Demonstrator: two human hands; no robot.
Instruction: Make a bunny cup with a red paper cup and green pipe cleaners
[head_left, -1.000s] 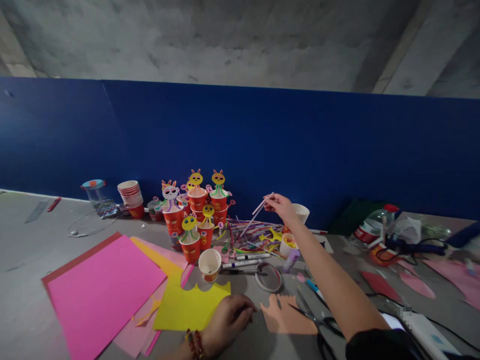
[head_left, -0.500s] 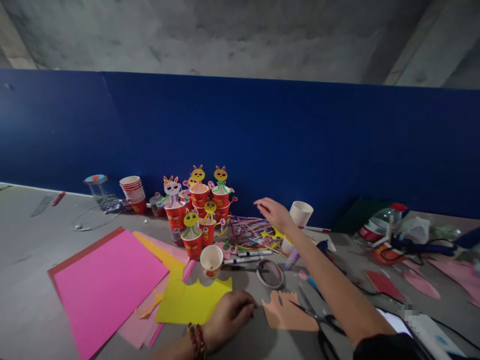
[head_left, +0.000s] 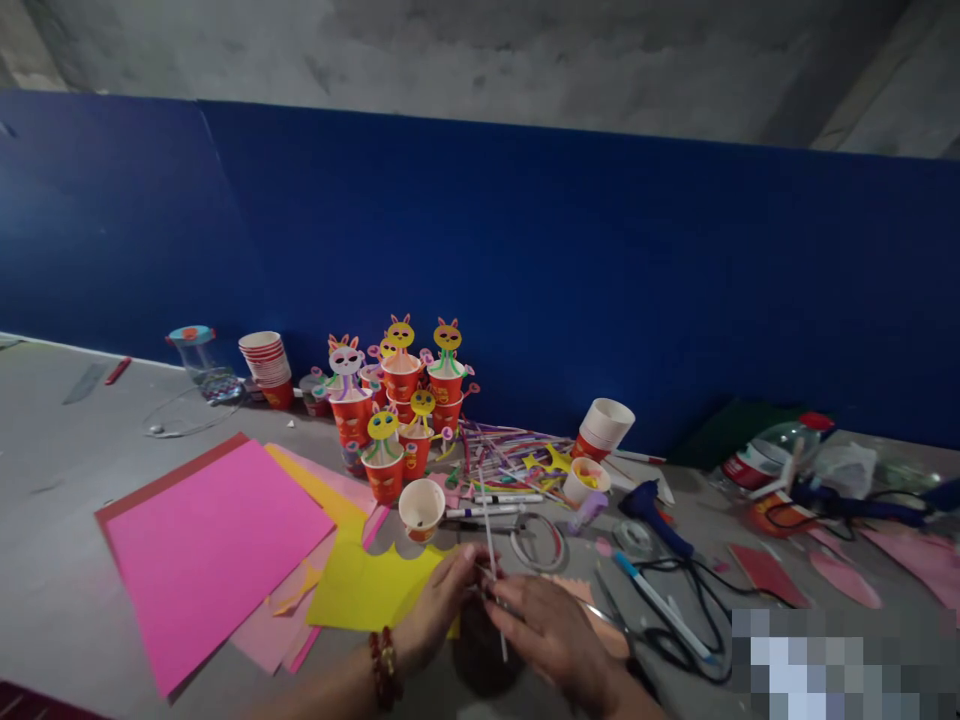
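Note:
Both hands are together low in the middle of the view, over the near part of the table. A thin pale pipe cleaner (head_left: 489, 525) stands nearly upright between them, its lower end showing below the fingers. My left hand (head_left: 442, 605), with a beaded bracelet at the wrist, has its fingertips closed on it. From the other side my right hand (head_left: 551, 630) pinches it too. Yellow paper with a wavy cut edge (head_left: 367, 590) lies beside and partly under the left hand. Scissors (head_left: 622, 615) and peach paper (head_left: 604, 632) are partly hidden by the right.
Red paper cups topped with animal faces (head_left: 384, 470) cluster behind an open cup (head_left: 421, 508). Pipe cleaners (head_left: 510, 455), markers (head_left: 487, 511) and a tape roll (head_left: 538, 542) lie ahead. Pink paper (head_left: 217, 550) spreads left; a blue glue gun (head_left: 656, 515) and its cord lie right.
My right hand has come back from above the pipe-cleaner pile to meet my left hand. A pale pipe cleaner is now held between them. The view has shifted slightly.

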